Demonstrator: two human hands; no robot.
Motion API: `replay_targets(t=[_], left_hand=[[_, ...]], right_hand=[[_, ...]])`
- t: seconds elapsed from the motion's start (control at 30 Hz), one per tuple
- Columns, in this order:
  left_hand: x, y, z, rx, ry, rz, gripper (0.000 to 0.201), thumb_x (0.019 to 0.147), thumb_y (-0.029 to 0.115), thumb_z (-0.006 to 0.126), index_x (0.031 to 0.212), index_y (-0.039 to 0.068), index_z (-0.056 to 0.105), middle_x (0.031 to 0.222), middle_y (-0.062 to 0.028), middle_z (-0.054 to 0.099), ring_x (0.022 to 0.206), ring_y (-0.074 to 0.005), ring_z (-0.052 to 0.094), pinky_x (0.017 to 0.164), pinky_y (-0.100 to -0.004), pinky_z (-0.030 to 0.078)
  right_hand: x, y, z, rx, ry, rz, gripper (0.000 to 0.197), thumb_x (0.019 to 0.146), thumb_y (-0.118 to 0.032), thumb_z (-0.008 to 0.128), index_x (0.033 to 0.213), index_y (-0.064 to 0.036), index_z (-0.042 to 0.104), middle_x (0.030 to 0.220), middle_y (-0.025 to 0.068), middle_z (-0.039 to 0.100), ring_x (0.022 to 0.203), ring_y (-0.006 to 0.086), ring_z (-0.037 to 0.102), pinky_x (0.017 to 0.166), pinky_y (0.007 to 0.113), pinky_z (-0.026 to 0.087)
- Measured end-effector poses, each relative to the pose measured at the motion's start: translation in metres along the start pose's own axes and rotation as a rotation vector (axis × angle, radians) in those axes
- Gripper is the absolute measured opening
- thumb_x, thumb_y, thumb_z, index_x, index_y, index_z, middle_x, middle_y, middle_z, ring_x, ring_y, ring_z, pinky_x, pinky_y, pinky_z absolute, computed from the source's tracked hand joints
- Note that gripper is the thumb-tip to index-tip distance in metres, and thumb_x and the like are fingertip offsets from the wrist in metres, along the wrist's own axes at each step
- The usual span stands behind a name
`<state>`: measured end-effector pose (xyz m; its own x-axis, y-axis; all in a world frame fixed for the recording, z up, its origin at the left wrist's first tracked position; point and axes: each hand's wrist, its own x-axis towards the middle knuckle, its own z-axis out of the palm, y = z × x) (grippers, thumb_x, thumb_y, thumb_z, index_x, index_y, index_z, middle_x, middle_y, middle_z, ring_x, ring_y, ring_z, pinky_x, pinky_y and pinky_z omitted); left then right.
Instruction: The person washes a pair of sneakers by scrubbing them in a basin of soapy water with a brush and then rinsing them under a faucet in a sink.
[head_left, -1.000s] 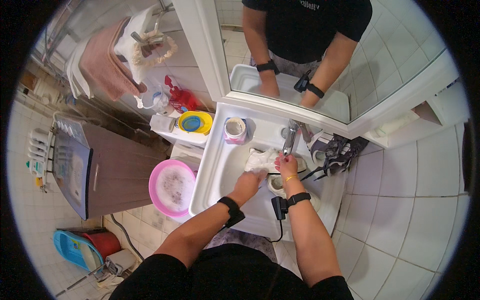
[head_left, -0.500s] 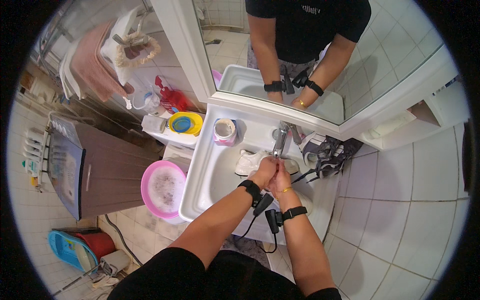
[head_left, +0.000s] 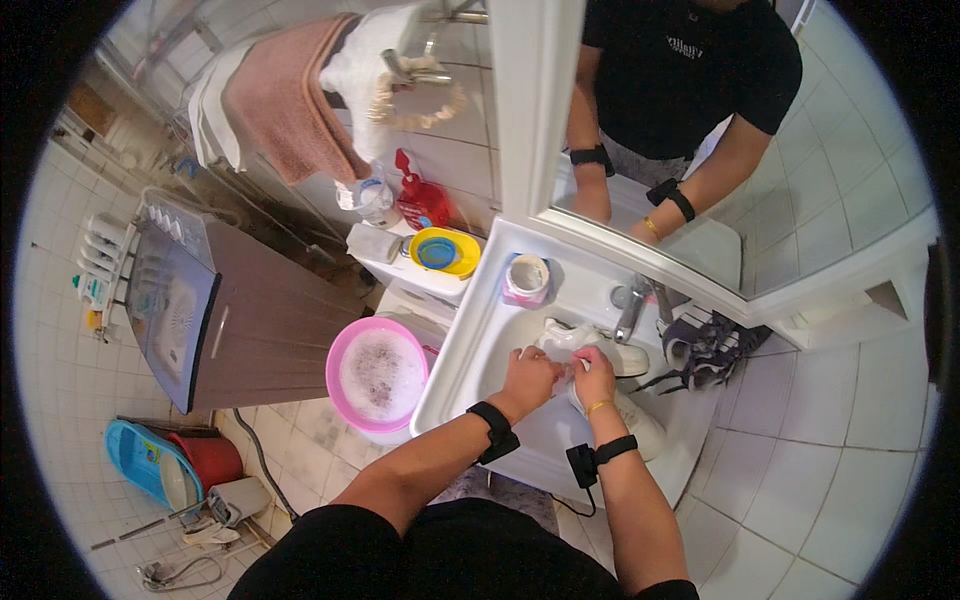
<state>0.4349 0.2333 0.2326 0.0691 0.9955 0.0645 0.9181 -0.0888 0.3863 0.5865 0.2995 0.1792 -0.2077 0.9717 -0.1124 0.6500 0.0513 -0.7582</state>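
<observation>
My left hand (head_left: 532, 384) and my right hand (head_left: 595, 376) are close together over the white sink (head_left: 470, 385), fingers curled toward each other. Between the fingertips is a small pale patch, too blurred to name. Just beyond them lies a white shoe (head_left: 626, 358) below the faucet (head_left: 632, 308). Another white shoe (head_left: 640, 424) rests beside my right wrist, partly hidden by that hand. Both wrists carry black straps, and a yellow bracelet circles the right one.
An open jar (head_left: 526, 280) stands on the sink's back left corner. Dark laced sneakers (head_left: 705, 350) sit on the right ledge. Left of the sink is a pink basin (head_left: 345, 372) of suds. Behind it are a yellow bowl (head_left: 462, 256) and a red pump bottle (head_left: 424, 203).
My hands have come away from under the faucet, drawing nearer to me and slightly apart. The view has swung left, so the basin and towels sit farther right in it.
</observation>
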Motion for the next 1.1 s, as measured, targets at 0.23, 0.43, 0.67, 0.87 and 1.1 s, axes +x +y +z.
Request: replay_targets(t=[0.23,0.43,0.67,0.87,1.1], left_hand=[[-0.012,-0.073,-0.05,-0.365,0.072,-0.207,0.014,0.086,0.014,0.062,0.097,0.01,0.068,0.092,-0.0142,0.069,0.089,-0.0345,0.063,0.079,-0.0449,0.052],[0.035,-0.176,-0.11,0.108,0.413,-0.263,0.026,0.072,0.013,0.074,0.098,0.012,0.07,0.089,-0.0108,0.06,0.086,-0.0313,0.061,0.069,-0.0451,0.049],[0.059,-0.238,-0.108,0.267,0.266,-0.266,0.018,0.071,0.018,0.077,0.088,0.013,0.072,0.092,-0.01,0.061,0.089,-0.0326,0.06,0.073,-0.0461,0.049],[0.068,-0.246,-0.104,0.312,0.327,-0.161,0.011,0.077,0.018,0.07,0.083,0.009,0.069,0.089,-0.0107,0.061,0.088,-0.0337,0.058,0.076,-0.0465,0.047],[0.073,-0.193,-0.144,-0.02,0.293,-0.158,0.008,0.086,0.008,0.06,0.091,0.002,0.062,0.094,-0.0154,0.066,0.085,-0.035,0.061,0.072,-0.0455,0.048]], right_hand=[[0.014,-0.053,0.033,-0.066,-0.019,-0.128,0.022,0.083,-0.017,0.072,0.101,-0.0095,0.062,0.105,0.0126,0.065,0.104,0.036,0.058,0.092,0.045,0.045],[0.027,-0.076,0.047,-0.116,0.083,-0.125,0.06,0.075,-0.019,0.079,0.127,-0.0087,0.051,0.12,0.0157,0.059,0.115,0.0355,0.052,0.102,0.048,0.038],[0.037,-0.106,0.053,-0.107,0.086,0.02,0.081,0.07,-0.017,0.084,0.138,-0.0056,0.041,0.132,0.0195,0.051,0.125,0.038,0.044,0.109,0.046,0.034],[0.048,-0.096,0.058,-0.106,0.108,-0.02,0.084,0.069,-0.015,0.084,0.139,-0.0048,0.039,0.132,0.0195,0.05,0.127,0.0384,0.042,0.11,0.045,0.034],[0.052,-0.112,0.046,-0.025,0.073,0.064,0.092,0.067,-0.015,0.085,0.143,-0.0042,0.034,0.137,0.0206,0.045,0.129,0.0388,0.04,0.112,0.046,0.031]])
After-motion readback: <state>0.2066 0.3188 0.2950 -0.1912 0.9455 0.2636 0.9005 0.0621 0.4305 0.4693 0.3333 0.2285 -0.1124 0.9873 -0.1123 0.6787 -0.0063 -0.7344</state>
